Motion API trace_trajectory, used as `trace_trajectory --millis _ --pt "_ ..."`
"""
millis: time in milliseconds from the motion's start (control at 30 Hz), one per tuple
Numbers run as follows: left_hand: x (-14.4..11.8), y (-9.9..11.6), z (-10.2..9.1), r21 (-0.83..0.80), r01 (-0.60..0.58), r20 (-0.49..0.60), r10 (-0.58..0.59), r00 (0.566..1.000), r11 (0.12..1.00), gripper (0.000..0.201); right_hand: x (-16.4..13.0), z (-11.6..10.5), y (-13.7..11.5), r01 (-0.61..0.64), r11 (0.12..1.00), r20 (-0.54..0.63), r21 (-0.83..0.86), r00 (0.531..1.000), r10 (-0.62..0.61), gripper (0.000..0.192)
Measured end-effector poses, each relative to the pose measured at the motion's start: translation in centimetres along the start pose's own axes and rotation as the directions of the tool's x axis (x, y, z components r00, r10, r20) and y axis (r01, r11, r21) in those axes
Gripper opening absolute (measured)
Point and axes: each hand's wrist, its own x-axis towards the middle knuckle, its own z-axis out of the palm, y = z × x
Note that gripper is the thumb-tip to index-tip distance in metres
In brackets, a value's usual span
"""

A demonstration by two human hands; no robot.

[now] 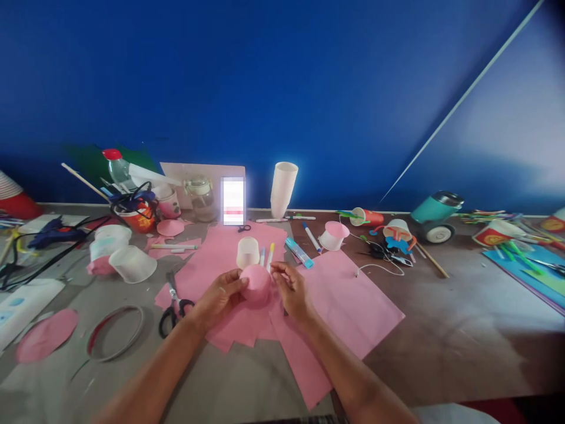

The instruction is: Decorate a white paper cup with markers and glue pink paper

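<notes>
Gripping noted: pink-covered cup (pixel 256 284) pinched between left hand (pixel 219 296) and right hand (pixel 289 287) fingers, over pink paper sheets (pixel 339 306). Wrap judged likely crumpled by tight squeeze.

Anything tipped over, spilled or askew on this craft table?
Yes. A teal tumbler lies on its side by the wall, and a clear plastic cup lies tipped at left. Both hands, left and right, touch the pink-covered cup. No spill visible.

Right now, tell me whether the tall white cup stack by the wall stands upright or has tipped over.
Upright. The white cup stack stands on end at the foot of the blue wall, leaning slightly, mouth up; nothing props it.
</notes>
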Motion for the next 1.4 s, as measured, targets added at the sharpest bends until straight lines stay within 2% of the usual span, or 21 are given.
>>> trace_trajectory --millis 67,100,200,267,500,667,733,833,900,933,1000,1067,1133,1200,1267,1333,1400 --pt "0.3 0.4 -0.4 -0.070 -0.087 -0.081 0.081 0.993 0.994 0.019 0.2 -0.4 0.5 0.172 0.946 0.015 -0.274 0.985 -0.175 0.027" --pt "0.5 0.7 -0.7 -0.093 -0.139 -0.119 0.127 0.985 0.986 0.019 0.3 -0.6 0.8 0.228 0.898 0.066 -0.375 0.973 -0.220 0.033" --pt "0.8 1.5 -1.4 -0.096 -0.214 -0.166 0.196 0.966 0.972 0.023 0.5 -0.7 1.5 0.323 0.780 0.220 -0.536 0.945 -0.240 0.045" --pt "0.9 1.9 -1.5 -0.092 -0.248 -0.186 0.228 0.956 0.964 0.031 0.5 -0.5 1.7 0.337 0.744 0.266 -0.577 0.939 -0.219 0.045" --pt "0.7 2.0 -1.0 -0.095 -0.271 -0.210 0.247 0.946 0.958 0.040 0.2 -0.7 1.1 0.217 0.718 0.245 -0.662 0.967 -0.067 0.029" --pt "0.7 1.4 -1.0 0.068 -0.265 -0.202 0.273 0.941 0.962 0.044 0.2 -1.0 0.4 0.121 0.685 0.174 -0.719 0.985 0.008 0.019" --pt "0.5 1.2 -0.9 0.142 -0.241 -0.197 0.266 0.944 0.960 0.043 0.1 -0.9 0.2 0.091 0.650 0.161 -0.755 0.986 0.050 0.030" --pt "0.5 0.8 -0.7 0.231 -0.225 -0.188 0.271 0.944 0.946 0.042 0.0 -1.0 0.1 0.055 0.667 0.144 -0.743 0.986 0.078 0.043" --pt "0.6 0.6 -0.8 0.291 -0.217 -0.173 0.275 0.946 0.932 0.037 0.2 -1.2 0.1 0.024 0.725 0.110 -0.688 0.991 0.071 0.045" --pt "0.6 0.6 -0.8 0.315 -0.214 -0.163 0.275 0.947 0.925 0.031 0.3 -1.3 0.0 -0.004 0.784 0.080 -0.621 0.995 0.068 0.044" --pt "0.7 0.4 -1.0 0.328 -0.206 -0.132 0.260 0.957 0.922 0.017 0.4 -1.5 -0.2 -0.083 0.928 0.006 -0.364 0.996 0.092 0.038" --pt "0.7 0.4 -1.1 0.285 -0.192 -0.096 0.227 0.969 0.939 0.014 0.5 -1.6 -0.7 -0.167 0.986 -0.018 -0.012 0.986 0.167 0.031" --pt "0.6 0.5 -1.1 0.216 -0.170 -0.078 0.190 0.979 0.962 0.015 0.3 -1.5 -1.4 -0.242 0.941 0.049 0.237 0.970 0.237 0.025" --pt "0.4 0.6 -0.9 0.153 -0.172 -0.056 0.182 0.982 0.973 0.019 -0.1 -1.2 -2.1 -0.308 0.872 0.161 0.381 0.951 0.266 0.021" --pt "0.2 0.7 -0.6 0.105 -0.219 0.013 0.219 0.976 0.970 0.029 -0.4 -1.0 -2.8 -0.374 0.833 0.290 0.409 0.918 0.270 0.018" --pt "0.2 0.9 -0.5 0.096 -0.259 0.078 0.252 0.965 0.961 0.033 -0.7 -0.8 -3.4 -0.425 0.818 0.372 0.388 0.884 0.283 0.016" --pt "0.2 0.9 -0.5 0.123 -0.260 0.066 0.254 0.965 0.958 0.029 -0.8 -0.8 -3.7 -0.457 0.787 0.412 0.415 0.866 0.285 0.018"
